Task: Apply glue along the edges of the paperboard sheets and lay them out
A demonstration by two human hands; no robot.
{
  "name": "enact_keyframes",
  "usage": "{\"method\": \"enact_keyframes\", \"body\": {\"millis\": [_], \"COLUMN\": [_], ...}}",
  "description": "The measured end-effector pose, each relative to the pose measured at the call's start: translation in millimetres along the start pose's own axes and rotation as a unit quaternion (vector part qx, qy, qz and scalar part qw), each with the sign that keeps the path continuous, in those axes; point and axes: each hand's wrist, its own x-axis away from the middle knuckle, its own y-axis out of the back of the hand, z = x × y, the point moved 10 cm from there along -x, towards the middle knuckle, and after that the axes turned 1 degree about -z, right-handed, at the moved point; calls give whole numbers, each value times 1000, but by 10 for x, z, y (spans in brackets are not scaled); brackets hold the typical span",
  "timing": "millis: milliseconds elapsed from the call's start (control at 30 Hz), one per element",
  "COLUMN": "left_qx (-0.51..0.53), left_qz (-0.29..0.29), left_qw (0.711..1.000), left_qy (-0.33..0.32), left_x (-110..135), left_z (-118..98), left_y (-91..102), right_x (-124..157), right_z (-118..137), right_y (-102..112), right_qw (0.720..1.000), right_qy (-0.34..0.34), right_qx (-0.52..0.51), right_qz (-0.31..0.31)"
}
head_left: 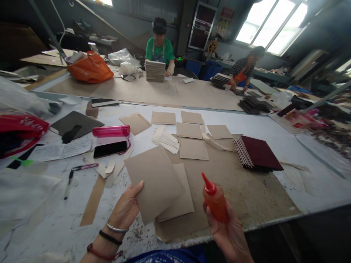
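Note:
My left hand grips the left edge of a beige board, thumb on top, and holds it tilted above the table. Under and to the right of it lies another beige board, partly covered. In my right hand is a squeeze bottle with orange contents, its red nozzle pointing up and to the left. Ahead of my hands several small beige panels lie flat, with a bundle of white strips beside them. A stack of maroon covers sits to the right.
Leftward lie a black phone, a pink bottle, pens, an open notebook and a red bag. Across a second table, two people work beside stacks; an orange bag stands there.

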Motion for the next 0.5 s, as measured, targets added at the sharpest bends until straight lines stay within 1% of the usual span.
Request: {"method": "enact_keyframes", "body": {"millis": [33, 67, 133, 200, 300, 400, 500], "left_qx": [16, 33, 69, 96, 109, 106, 105], "left_qz": [-12, -21, -29, -30, -35, -38, -31], "left_qw": [1000, 999, 997, 994, 991, 990, 989], "left_qy": [5, 5, -7, -33, -66, -88, -100], "left_x": [-6, -6, 16, 56, 124, 183, 235], "left_z": [42, 71, 84, 41, -53, -137, -188], "left_y": [16, 22, 9, -23, -61, -93, -132], "right_x": [-8, -15, -24, -15, 28, 46, 50], "right_z": [-23, -5, 82, 180, 296, 347, 428], "right_y": [-28, -41, -56, -40, 30, 63, 18], "right_qw": [999, 998, 999, 996, 975, 948, 916], "right_qy": [-18, -14, 25, 85, 176, 225, 271], "right_qx": [-43, -64, -46, 18, 128, 218, 291], "right_qz": [-6, -13, -12, -11, -34, -54, -55]}}
